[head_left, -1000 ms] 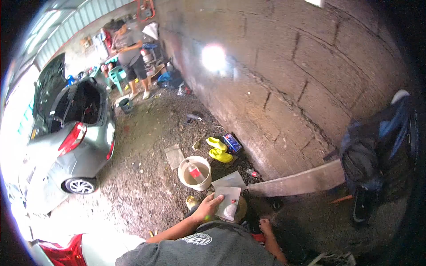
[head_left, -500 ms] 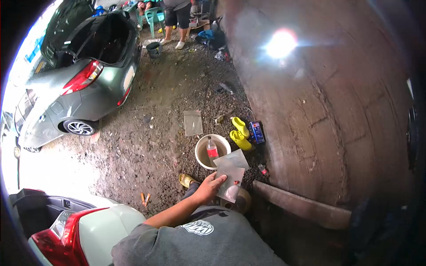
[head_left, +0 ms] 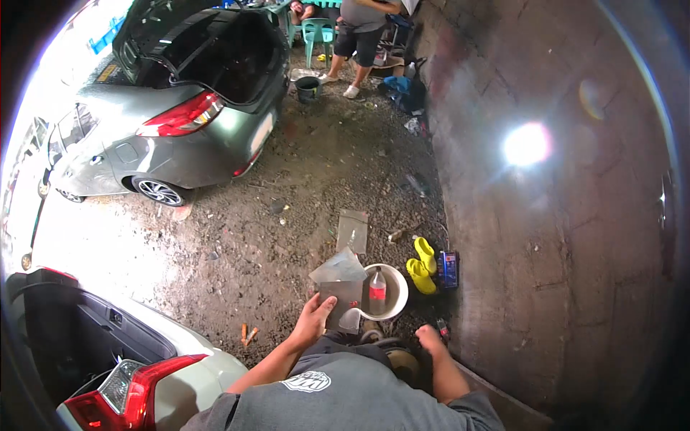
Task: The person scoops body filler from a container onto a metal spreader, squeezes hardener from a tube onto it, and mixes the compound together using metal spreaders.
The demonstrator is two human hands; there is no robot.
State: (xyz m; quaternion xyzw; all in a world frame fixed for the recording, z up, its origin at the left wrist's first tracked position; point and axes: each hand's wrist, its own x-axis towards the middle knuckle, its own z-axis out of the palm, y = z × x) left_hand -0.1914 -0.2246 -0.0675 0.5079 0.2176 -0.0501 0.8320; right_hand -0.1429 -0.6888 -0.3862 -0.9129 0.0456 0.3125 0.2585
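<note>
Head view: a grey plate [head_left: 341, 300] is held in the left hand [head_left: 312, 321], its left edge pinched with the thumb laid on top and the fingers mostly hidden beneath. The plate's lower right corner is covered by pale paste [head_left: 350, 320], and a small red dab [head_left: 353, 304] is seen near the right edge, just above the paste. Past the plate's upper edge a paler sheet [head_left: 338, 266] is seen, partly overlapped by it; whether the sheet is gripped too cannot be told. Just to the right, a white bucket [head_left: 402, 293] is stood on the ground [head_left: 287, 244], with a red-labelled bottle [head_left: 377, 291] inside. The right hand [head_left: 429, 337] is held near the bucket's lower right rim, its fingers curled in; whether anything is grasped cannot be told. At the ground's right edge, along the wall [head_left: 517, 251], yellow clogs [head_left: 422, 271] are set beside a blue box [head_left: 448, 269]. Towards the ground's far edge a standing person [head_left: 361, 32] is seen near a green chair [head_left: 318, 30]; on the left, a grey car [head_left: 194, 147] is parked with its boot raised.
</note>
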